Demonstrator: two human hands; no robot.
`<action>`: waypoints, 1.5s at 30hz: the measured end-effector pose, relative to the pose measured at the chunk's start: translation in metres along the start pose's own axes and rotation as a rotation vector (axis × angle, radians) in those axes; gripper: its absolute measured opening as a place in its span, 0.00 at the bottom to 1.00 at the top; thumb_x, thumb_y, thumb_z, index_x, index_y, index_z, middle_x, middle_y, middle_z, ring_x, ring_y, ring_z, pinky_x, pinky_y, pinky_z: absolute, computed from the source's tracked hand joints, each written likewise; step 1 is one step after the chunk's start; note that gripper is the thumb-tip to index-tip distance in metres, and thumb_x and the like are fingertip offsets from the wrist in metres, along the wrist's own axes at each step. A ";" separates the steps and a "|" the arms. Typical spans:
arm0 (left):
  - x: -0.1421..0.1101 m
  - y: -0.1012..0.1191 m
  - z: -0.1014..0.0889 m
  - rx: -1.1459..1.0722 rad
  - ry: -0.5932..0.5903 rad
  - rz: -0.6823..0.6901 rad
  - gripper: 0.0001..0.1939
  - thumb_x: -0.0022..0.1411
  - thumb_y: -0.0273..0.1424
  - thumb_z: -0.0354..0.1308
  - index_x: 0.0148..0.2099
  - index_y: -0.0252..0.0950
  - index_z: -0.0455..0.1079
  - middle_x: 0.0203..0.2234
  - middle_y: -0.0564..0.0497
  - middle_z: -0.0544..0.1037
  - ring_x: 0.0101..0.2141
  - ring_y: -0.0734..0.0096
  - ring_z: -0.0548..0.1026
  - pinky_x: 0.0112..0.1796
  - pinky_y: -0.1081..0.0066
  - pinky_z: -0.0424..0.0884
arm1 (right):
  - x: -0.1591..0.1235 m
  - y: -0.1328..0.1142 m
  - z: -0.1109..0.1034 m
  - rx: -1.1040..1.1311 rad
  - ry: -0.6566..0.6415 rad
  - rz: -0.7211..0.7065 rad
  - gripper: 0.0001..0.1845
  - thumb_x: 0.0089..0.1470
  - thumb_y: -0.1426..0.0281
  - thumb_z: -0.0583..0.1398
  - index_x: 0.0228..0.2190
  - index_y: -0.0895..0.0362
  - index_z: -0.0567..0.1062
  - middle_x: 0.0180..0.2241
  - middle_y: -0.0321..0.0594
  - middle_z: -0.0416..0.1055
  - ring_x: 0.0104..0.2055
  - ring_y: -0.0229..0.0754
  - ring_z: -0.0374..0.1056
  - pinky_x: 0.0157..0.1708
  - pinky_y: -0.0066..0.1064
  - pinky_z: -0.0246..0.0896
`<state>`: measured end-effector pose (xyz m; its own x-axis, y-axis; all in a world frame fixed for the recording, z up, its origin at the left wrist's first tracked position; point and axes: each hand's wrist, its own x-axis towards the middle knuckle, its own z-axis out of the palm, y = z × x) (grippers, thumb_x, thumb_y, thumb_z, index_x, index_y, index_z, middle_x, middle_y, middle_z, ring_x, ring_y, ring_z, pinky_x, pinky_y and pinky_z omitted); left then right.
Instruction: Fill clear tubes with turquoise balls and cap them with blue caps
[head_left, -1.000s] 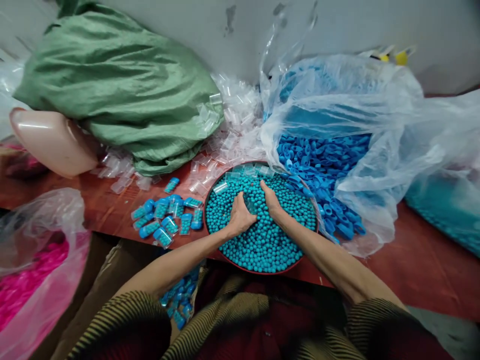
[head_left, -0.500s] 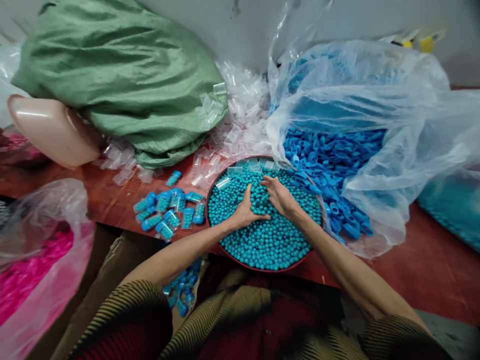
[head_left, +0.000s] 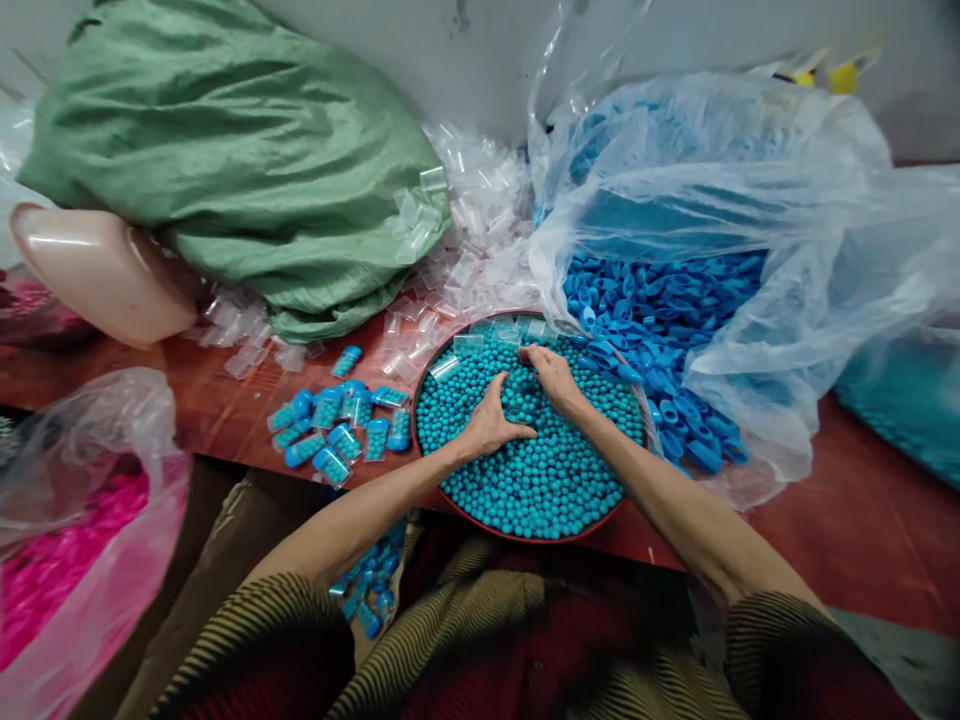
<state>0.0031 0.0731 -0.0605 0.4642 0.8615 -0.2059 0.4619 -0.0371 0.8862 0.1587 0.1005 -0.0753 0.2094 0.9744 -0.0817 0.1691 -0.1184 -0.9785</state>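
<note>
Small turquoise beads (head_left: 536,490) fill a round red-rimmed tray (head_left: 525,540) in front of me. Resting among them left of centre is my left hand (head_left: 489,422), open, its thumb stretched away from the fingers. My right hand (head_left: 556,382) is on the beads across from it, open, with its fingers bent loosely toward the left; its thumb is hidden. I see nothing held in either hand. A few clear plastic tubes (head_left: 444,368) lie on the beads at the tray's far side. Left of the tray are several bead-filled tubes with blue caps (head_left: 345,440).
A green sack (head_left: 247,170) and loose clear tubes (head_left: 480,210) lie behind the tray. Blue caps (head_left: 660,300) spill from a clear bag on the right. A pinkish basin (head_left: 97,270) stands left on the red table (head_left: 847,530). Pink pieces (head_left: 75,540) fill a bag below.
My right hand has shifted slightly left and its fingers are closer together. The left hand stays in nearly the same place, thumb still spread. The view has moved slightly.
</note>
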 end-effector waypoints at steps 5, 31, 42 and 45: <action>0.000 -0.002 0.001 -0.010 0.017 0.015 0.59 0.35 0.37 0.72 0.65 0.33 0.44 0.62 0.35 0.54 0.62 0.47 0.55 0.60 0.52 0.52 | 0.007 0.002 -0.012 -0.257 0.082 -0.106 0.17 0.53 0.57 0.54 0.29 0.56 0.75 0.38 0.46 0.74 0.48 0.49 0.64 0.55 0.43 0.52; -0.040 -0.004 -0.015 0.296 0.157 0.126 0.37 0.52 0.30 0.62 0.62 0.37 0.50 0.58 0.41 0.60 0.58 0.54 0.59 0.57 0.53 0.57 | -0.064 -0.013 -0.056 -0.088 -0.077 0.060 0.19 0.52 0.59 0.55 0.40 0.56 0.74 0.35 0.42 0.75 0.34 0.45 0.71 0.34 0.39 0.68; -0.034 0.020 0.004 0.600 0.175 0.056 0.17 0.56 0.32 0.60 0.47 0.38 0.63 0.42 0.48 0.70 0.42 0.63 0.72 0.42 0.65 0.69 | -0.025 -0.029 -0.023 -0.760 -0.227 -0.198 0.22 0.53 0.58 0.58 0.45 0.60 0.72 0.42 0.51 0.73 0.44 0.51 0.68 0.44 0.38 0.61; -0.032 0.018 0.003 0.577 0.174 0.057 0.16 0.57 0.33 0.60 0.47 0.38 0.64 0.40 0.49 0.73 0.40 0.64 0.73 0.42 0.66 0.69 | -0.011 -0.034 -0.019 -0.871 -0.289 -0.186 0.18 0.52 0.59 0.59 0.38 0.59 0.76 0.37 0.50 0.75 0.41 0.50 0.69 0.41 0.36 0.61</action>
<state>-0.0012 0.0437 -0.0393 0.3926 0.9183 -0.0503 0.7978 -0.3128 0.5154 0.1690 0.0905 -0.0374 -0.1210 0.9879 -0.0967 0.8622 0.0563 -0.5035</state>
